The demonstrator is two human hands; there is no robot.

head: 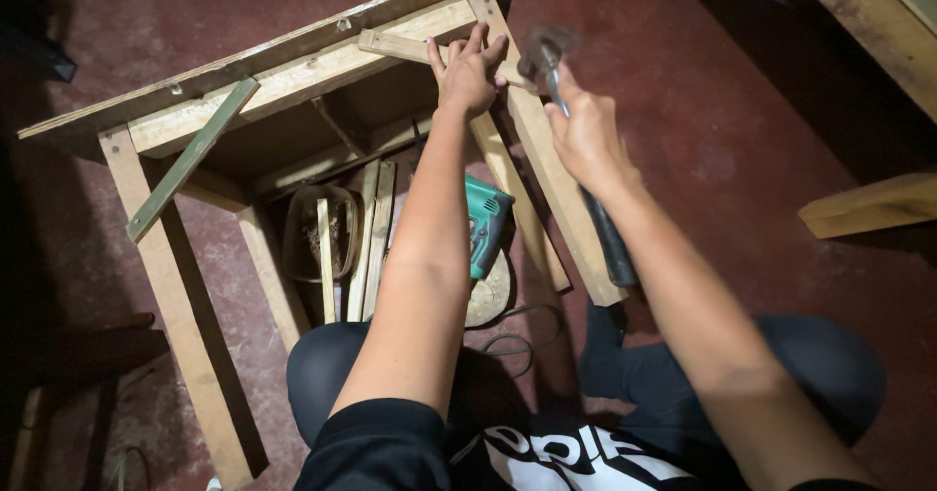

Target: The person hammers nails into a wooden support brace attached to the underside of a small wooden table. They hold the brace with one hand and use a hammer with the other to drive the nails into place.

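The left hand (468, 73) presses the brace (400, 47) flat, fingers spread, so the right hand (584, 138), clenched on the hammer (547, 57), should strike squarely, clear of those fingers.

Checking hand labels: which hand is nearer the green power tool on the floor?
Left. The left hand presses the wooden brace up on the table frame, with the green power tool below it under its forearm. The right hand, gripping the hammer, is off to the tool's right.
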